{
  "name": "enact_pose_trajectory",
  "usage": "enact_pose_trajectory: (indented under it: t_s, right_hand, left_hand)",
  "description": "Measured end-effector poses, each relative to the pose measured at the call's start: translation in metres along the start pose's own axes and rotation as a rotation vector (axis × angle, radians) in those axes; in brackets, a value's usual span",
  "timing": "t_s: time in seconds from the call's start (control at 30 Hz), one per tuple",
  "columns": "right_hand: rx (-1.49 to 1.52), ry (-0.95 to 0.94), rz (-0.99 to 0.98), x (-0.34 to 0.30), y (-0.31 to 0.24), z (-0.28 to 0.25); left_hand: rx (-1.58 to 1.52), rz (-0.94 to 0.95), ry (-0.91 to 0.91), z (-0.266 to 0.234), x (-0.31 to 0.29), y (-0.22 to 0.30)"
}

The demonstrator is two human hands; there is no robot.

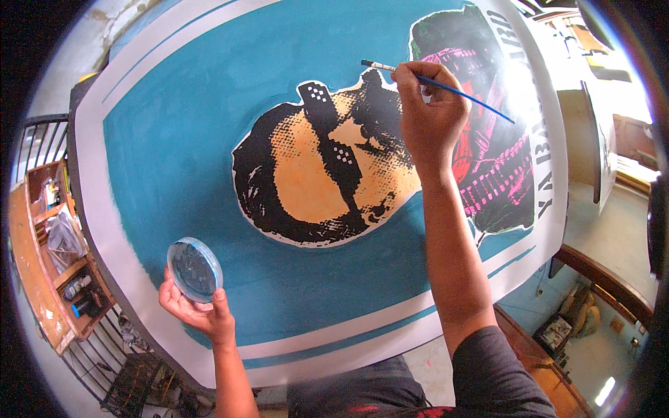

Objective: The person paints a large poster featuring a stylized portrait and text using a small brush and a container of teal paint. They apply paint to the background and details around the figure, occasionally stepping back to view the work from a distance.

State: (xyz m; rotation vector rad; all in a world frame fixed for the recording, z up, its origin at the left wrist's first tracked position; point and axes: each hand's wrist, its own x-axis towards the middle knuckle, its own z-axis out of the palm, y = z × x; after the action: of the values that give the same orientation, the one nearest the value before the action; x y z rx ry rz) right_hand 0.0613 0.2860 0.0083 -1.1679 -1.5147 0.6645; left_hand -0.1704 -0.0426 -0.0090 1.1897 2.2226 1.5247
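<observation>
A large painted poster (pixel 174 132) lies before me, its blue-teal ground framed by a white border. On it is a stencil-like portrait (pixel 306 181) in black and orange with pixelated dark glasses, turned sideways. My right hand (pixel 433 104) pinches a thin blue-handled paintbrush (pixel 463 95) over the portrait's upper right. The brush tip points left, close to the white outline; whether it touches the surface I cannot tell. At the lower left my left hand (pixel 202 306) holds up a round, shallow clear dish (pixel 195 270) with bluish paint in it, gripped around its rim.
Wooden shelves (pixel 59 244) with bottles and a plastic bag stand left of the poster, beside black metal bars (pixel 42 143). Black lettering (pixel 540 167) runs along the poster's right border. Beyond it are a pale cabinet (pixel 582 146) and wooden furniture edges (pixel 606 282).
</observation>
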Motion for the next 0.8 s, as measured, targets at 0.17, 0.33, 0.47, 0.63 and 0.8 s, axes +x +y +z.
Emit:
enact_pose_trajectory:
  t_s: [0.17, 0.33, 0.47, 0.63, 0.8]
  right_hand:
    - [-0.060, -0.115, -0.009, 0.005, 0.002, -0.003]
    - [-0.100, -0.151, -0.046, -0.001, 0.011, -0.002]
    - [-0.077, -0.177, -0.045, -0.002, 0.005, 0.002]
    - [-0.080, -0.255, -0.075, -0.005, 0.000, 0.007]
    - [-0.085, -0.286, -0.035, -0.007, -0.003, 0.009]
  left_hand:
    - [-0.028, -0.018, 0.007, -0.001, -0.001, -0.001]
    - [-0.057, -0.055, 0.013, 0.002, -0.001, 0.001]
    - [-0.050, -0.015, 0.013, 0.001, 0.000, 0.001]
    - [-0.048, -0.028, 0.009, 0.004, 0.002, 0.004]
    - [-0.051, -0.029, 0.011, 0.002, 0.000, 0.002]
